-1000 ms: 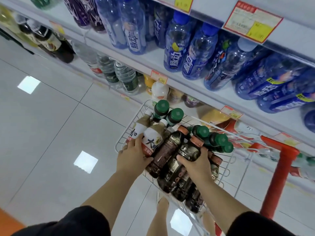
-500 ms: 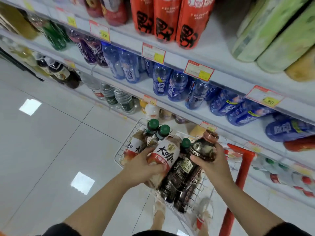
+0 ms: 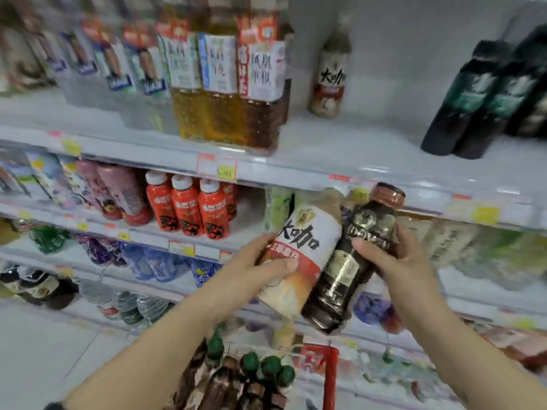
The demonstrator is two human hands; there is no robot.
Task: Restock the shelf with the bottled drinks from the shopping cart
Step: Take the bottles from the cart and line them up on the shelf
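Above the shopping cart (image 3: 330,380), before the shelf (image 3: 340,146), the left hand (image 3: 251,269) curls its fingers round the pale bottle (image 3: 305,247), the right hand (image 3: 395,261) round the dark bottle (image 3: 346,270); these 2 look full, likely weighty, stiff, slick-labelled; mid-body grips suit

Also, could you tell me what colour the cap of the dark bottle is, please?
Reddish-brown cap on the dark bottle in the right hand; head view.
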